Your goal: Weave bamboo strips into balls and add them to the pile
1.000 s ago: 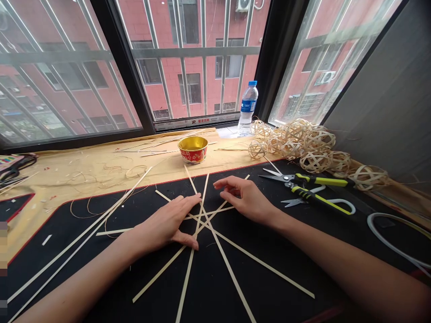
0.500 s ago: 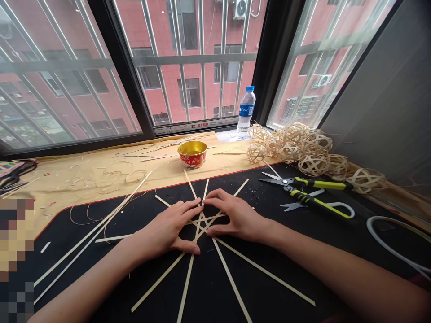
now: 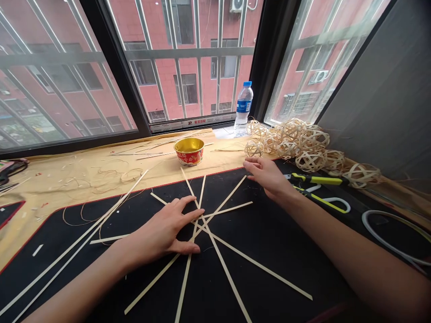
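Several thin bamboo strips [image 3: 259,264] lie crossed in a star on the black mat [image 3: 269,287], their crossing [image 3: 198,220] just beside my left hand [image 3: 164,229]. That hand lies spread and flat, pressing on the strips with its fingertips close to the crossing. My right hand [image 3: 266,175] is raised near the mat's far edge, holding nothing, with its fingers loosely apart. Its nearest object is a small woven bamboo ball [image 3: 253,148] just beyond the fingertips. Part of the strips is hidden under my left hand.
Two pairs of yellow-handled scissors [image 3: 316,180] lie right of my right hand, below a heap of woven balls [image 3: 310,161]. A gold-lined bowl [image 3: 189,151], a water bottle [image 3: 244,105], and scattered cane scraps sit on the yellow cloth [image 3: 77,166] before the barred window [image 3: 198,54].
My right hand has lifted off the strips and moved up and right toward the mat's far edge. My left hand stays on the strips, and the view has shifted slightly.
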The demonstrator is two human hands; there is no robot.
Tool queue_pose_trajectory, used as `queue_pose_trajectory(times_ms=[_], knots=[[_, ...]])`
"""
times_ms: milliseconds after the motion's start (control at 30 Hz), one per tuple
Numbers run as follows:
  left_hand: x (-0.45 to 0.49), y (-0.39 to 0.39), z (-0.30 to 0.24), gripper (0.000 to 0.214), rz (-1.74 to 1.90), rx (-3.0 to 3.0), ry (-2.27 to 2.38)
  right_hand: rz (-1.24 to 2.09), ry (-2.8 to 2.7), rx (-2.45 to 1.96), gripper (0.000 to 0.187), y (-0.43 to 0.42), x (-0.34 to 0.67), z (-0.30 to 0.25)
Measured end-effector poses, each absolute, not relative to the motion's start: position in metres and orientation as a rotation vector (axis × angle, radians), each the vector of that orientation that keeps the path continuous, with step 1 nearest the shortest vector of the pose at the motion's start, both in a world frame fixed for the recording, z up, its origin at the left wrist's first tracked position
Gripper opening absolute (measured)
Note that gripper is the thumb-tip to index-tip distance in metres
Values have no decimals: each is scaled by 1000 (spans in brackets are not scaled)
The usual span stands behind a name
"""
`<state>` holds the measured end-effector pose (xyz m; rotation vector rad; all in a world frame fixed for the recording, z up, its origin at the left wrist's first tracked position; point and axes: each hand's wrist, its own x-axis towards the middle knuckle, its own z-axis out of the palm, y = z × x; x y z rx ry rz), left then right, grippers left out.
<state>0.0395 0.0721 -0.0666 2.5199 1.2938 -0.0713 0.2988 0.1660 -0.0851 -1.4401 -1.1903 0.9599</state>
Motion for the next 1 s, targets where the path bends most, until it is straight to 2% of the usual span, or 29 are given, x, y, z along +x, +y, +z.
queue_pose_trajectory(times_ms=[167,300,567,667,767,900,1000], knots=[[54,61,-76,59,158,2748,1233,1015,-1071,-1453,10,174,299,-96],[61,57,-87,56,131,2932,1036,1076,-946,-1405,4,174,297,-96],[63,57,-87,49,139,3089,980,1297,-683,-1099,11,164,287,-85],[63,57,-88,48,120,3095,982,1475,-643,-1012,14,157,278,-87],[63,57,-89,47,107,3090,985,1628,-754,-854,19,149,269,-88],[63,56,-90,48,109,3084,990,1672,-1077,-672,25,142,262,-90],[63,57,-90,48,99,3063,988,1743,-1155,-641,37,142,257,-93]])
